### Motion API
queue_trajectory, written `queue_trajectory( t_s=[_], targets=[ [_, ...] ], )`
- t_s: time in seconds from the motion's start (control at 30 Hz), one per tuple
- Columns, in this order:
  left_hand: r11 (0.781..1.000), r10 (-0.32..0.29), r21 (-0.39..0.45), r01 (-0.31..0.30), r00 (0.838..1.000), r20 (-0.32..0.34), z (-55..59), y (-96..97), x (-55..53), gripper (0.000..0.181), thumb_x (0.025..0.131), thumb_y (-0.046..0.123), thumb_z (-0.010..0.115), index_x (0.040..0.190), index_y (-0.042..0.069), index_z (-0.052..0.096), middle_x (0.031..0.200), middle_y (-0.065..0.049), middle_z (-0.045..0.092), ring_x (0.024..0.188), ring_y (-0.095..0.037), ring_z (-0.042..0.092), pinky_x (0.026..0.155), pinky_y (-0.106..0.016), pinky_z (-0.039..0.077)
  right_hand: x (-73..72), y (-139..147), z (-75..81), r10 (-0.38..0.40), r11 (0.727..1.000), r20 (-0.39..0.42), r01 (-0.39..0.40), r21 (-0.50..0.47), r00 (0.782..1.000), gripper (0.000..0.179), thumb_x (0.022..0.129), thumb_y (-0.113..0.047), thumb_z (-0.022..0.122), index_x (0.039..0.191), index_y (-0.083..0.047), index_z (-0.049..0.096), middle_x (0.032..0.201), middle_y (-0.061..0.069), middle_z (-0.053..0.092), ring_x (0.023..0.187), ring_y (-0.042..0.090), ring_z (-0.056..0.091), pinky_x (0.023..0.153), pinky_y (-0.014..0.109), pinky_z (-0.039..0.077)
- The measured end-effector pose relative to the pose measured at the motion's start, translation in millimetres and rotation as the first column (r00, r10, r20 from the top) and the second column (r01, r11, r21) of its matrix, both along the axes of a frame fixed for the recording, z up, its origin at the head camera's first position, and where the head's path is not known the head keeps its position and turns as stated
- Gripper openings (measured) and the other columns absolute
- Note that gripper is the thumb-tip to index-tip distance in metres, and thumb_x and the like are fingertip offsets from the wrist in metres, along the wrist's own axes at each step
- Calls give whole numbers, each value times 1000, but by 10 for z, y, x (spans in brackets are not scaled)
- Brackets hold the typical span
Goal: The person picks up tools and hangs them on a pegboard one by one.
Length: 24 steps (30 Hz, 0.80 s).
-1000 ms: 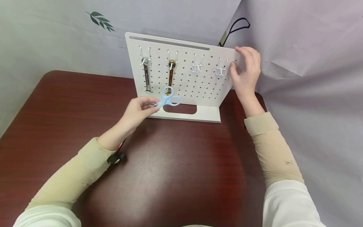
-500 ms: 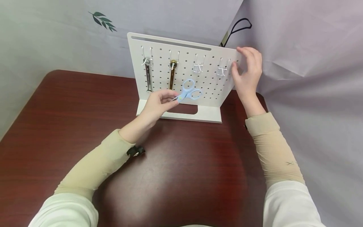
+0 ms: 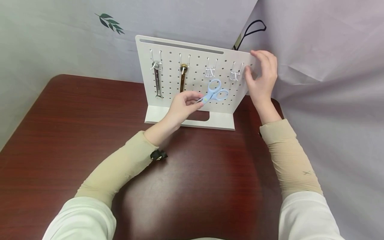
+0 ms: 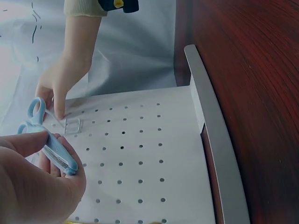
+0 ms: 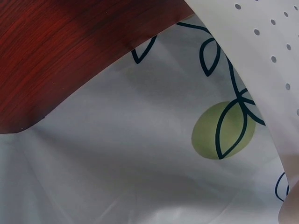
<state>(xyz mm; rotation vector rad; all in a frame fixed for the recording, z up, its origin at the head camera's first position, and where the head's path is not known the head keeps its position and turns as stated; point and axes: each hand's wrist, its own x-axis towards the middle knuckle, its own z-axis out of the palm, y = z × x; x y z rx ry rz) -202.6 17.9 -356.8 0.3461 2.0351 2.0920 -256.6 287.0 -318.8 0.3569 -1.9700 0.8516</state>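
Light blue scissors are pinched by the blade end between the thumb and fingers of my left hand, handle loops up and to the right. They are in front of the white pegboard, below its third hook. In the left wrist view the scissors point their blades down toward the palm. My right hand grips the board's upper right edge, beside the fourth hook. The right wrist view shows only a bit of that hand at its border.
A silver wrench hangs from the first hook, and a bronze-coloured wrench from the second, its lower end hidden behind my left hand. The board stands on the dark red table, with a pale patterned curtain behind.
My left hand has carried the scissors rightward and slightly up across the board's front, from near the second hook to below the third and fourth. My right hand stays on the edge.
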Motion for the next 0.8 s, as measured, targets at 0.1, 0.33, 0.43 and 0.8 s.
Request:
queue_trajectory(
  t_s=[0.1,0.33,0.43,0.8],
  targets=[
    [1000,9,11,-9,1000,7,-6,50,-8,31,96,-5,73,126,-10,70,116,-20,73,90,-6,66,86,-18,59,2,1,-4,4,1000,-5,-4,-1,1000,34,89,4,72,123,1,74,123,22,70,124,37,59,115,38,43],
    [998,52,38,-53,999,15,-14,107,-46,28,97,-3,72,124,-9,71,104,-8,73,88,-7,66,84,-18,58,0,-6,-1,10,1000,-11,-10,-3,1000,33,89,3,72,123,0,74,123,22,71,124,37,59,114,38,43],
    [996,71,45,-72,997,24,-24,124,-76,28,97,-4,72,124,-9,71,101,-5,72,87,-6,66,84,-18,58,-3,-5,-3,9,1000,-11,-9,-5,1000,34,89,4,72,122,0,74,123,22,71,124,37,59,114,38,43],
    [990,110,83,-116,991,83,-76,163,-170,31,96,-7,71,127,-10,69,100,-1,68,91,-7,66,92,-23,61,19,0,-2,5,1000,-6,-5,-3,1000,34,90,2,73,123,-1,74,124,21,71,124,36,59,114,37,43]
  ],
)
